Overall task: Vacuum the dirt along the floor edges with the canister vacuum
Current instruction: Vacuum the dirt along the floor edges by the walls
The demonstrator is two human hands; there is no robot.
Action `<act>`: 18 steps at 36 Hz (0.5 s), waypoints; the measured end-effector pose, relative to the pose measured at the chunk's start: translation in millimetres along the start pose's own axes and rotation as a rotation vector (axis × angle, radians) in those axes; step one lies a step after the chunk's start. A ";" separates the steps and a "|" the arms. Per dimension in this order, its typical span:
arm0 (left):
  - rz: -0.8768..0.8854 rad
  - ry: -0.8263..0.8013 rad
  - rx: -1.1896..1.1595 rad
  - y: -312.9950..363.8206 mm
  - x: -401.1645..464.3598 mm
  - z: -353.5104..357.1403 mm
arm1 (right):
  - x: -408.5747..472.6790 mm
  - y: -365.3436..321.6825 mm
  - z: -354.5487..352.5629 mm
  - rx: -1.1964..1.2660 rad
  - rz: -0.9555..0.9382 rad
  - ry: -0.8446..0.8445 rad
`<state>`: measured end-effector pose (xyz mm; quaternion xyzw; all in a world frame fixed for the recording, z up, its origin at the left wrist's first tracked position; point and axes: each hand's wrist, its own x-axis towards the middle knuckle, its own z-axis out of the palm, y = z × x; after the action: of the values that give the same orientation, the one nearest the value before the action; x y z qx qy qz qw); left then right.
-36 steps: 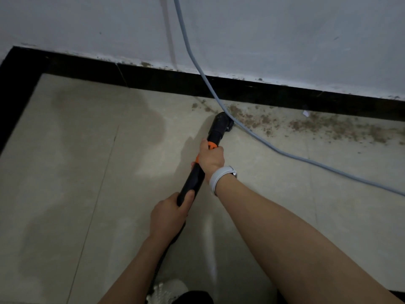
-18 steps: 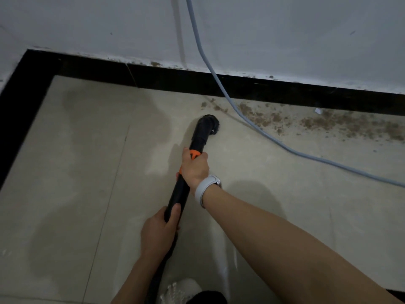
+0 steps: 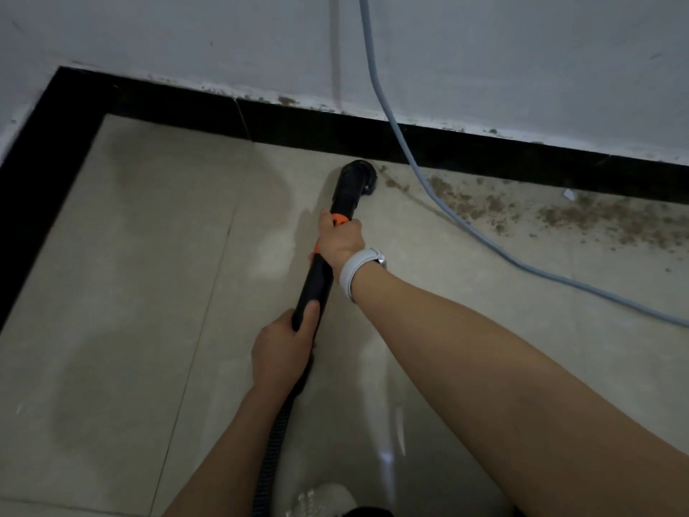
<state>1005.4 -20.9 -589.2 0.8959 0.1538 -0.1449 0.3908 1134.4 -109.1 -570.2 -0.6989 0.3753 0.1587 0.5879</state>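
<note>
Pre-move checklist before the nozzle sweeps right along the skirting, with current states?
1. Both hands on the black vacuum wand: ok. The right hand grips at the orange collar, the left hand grips lower down.
2. Round black brush nozzle down at the floor edge: ok, it sits by the black skirting strip.
3. Brown dirt left to pick up: not ok, a trail runs to the right of the nozzle.
4. Path clear: not ok, the grey cable lies across the dirt.
5. Small white scrap loose by the skirting: not ok.
6. Suction running: cannot tell.
</note>
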 end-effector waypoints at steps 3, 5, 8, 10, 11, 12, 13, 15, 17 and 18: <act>0.022 -0.017 0.048 4.4 2.0 4.0 | 4.3 0.1 -10.1 0.054 0.026 0.005; 0.018 -0.021 0.059 5.4 1.1 8.4 | 7.3 3.0 -15.9 0.081 0.043 0.014; 0.019 -0.029 0.056 6.8 1.9 12.2 | 10.9 5.4 -21.1 0.100 0.051 0.029; 0.031 -0.038 0.067 9.5 5.0 13.0 | 14.2 4.4 -23.8 0.103 0.049 0.040; 0.038 -0.045 0.074 11.4 6.5 13.1 | 14.4 3.1 -25.5 0.110 0.051 0.041; 0.048 -0.049 0.077 13.4 7.9 13.0 | 16.4 2.3 -27.2 0.116 0.056 0.039; 0.056 -0.052 0.083 15.9 8.9 13.0 | 17.2 1.0 -29.1 0.114 0.061 0.040; 0.069 -0.060 0.093 19.9 10.9 14.0 | 19.7 -0.2 -33.7 0.112 0.061 0.049; 0.072 -0.064 0.098 23.6 12.2 16.6 | 23.1 0.1 -39.0 0.114 0.062 0.065; 0.077 -0.065 0.099 25.2 12.7 18.1 | 24.8 0.4 -42.3 0.117 0.067 0.070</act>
<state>1024.2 -48.6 -589.3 0.9142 0.0990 -0.1660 0.3563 1141.4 -157.3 -576.0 -0.6556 0.4271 0.1316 0.6086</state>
